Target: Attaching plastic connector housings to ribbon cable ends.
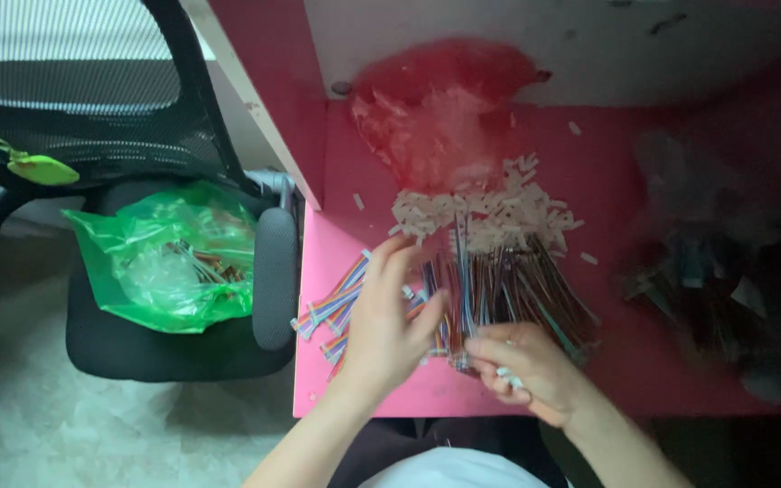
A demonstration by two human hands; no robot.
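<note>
My left hand hovers over a fan of multicoloured ribbon wires at the pink table's left edge, fingers spread and touching the wires. My right hand is closed around the near end of a thick bundle of coloured wires, and small white connector pieces show between its fingers. Beyond the bundle lies a heap of small white plastic connectors.
A red plastic bag lies at the back of the pink table. Dark clutter fills the right side. On the left, a black office chair carries a green plastic bag with more wires.
</note>
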